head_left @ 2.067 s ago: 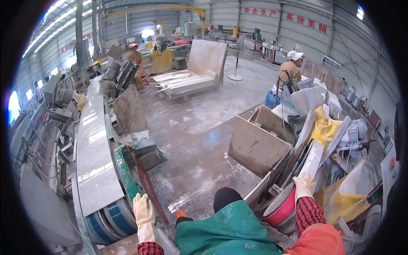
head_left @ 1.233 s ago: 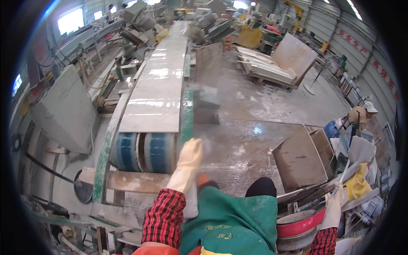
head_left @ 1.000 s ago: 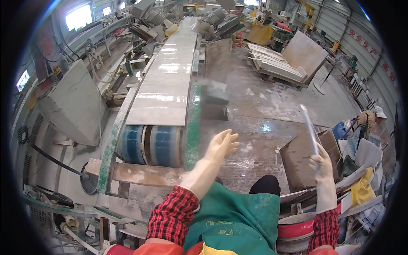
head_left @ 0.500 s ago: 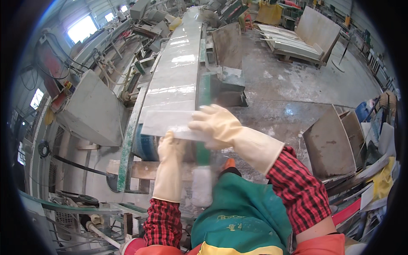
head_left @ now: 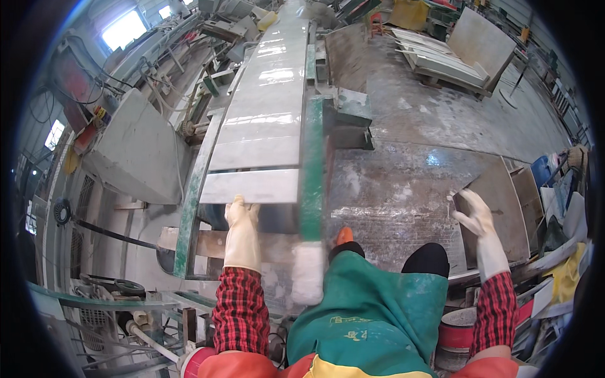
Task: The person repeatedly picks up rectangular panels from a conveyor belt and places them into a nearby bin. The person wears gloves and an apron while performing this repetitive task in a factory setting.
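A pale grey stone strip [head_left: 252, 184] lies crosswise at the near end of a conveyor belt [head_left: 261, 135]. A narrow dark gap separates it from the longer wet slabs beyond. My left hand [head_left: 241, 233], in a cream rubber glove, is closed at the strip's near edge; its fingertips touch that edge, and what lies under it is hidden. Far out to the right, my right hand [head_left: 479, 220], in a matching glove, has its fingers apart beside the upper left edge of a leaning brownish panel [head_left: 501, 214]. I cannot make out whether it touches the panel.
A green rail [head_left: 313, 164] edges the conveyor on the right, ending in a white wrapped pad [head_left: 307, 274]. On the left stands a large grey box-like housing [head_left: 135, 154]. A pallet of pale slabs [head_left: 435, 57] sits at the far right. A red bucket [head_left: 455, 337] stands by my right forearm.
The stone strip has come down flat onto the conveyor's near end. My right hand has left it and swung far right to the leaning panel. My left hand remains at the strip's near edge.
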Demonstrator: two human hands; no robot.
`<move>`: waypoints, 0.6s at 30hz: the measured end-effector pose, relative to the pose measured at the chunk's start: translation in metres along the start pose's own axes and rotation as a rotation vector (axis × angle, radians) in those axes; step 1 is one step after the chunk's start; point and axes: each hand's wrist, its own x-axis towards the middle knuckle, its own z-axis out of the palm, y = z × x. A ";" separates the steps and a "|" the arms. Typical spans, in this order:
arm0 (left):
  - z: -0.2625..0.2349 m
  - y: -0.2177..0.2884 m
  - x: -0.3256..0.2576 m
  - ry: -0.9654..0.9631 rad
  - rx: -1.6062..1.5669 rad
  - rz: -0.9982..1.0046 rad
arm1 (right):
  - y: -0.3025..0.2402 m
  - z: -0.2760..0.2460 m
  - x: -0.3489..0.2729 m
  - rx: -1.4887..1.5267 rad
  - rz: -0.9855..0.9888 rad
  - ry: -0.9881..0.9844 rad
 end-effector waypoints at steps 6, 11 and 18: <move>0.005 0.003 0.014 0.006 -0.005 0.007 | 0.110 -0.036 -0.163 0.277 0.501 0.194; 0.011 0.005 0.018 0.040 0.074 0.010 | 0.117 -0.044 -0.240 0.206 0.602 0.258; 0.005 -0.005 0.046 0.060 -0.038 -0.011 | 0.106 -0.027 -0.268 0.376 0.618 0.259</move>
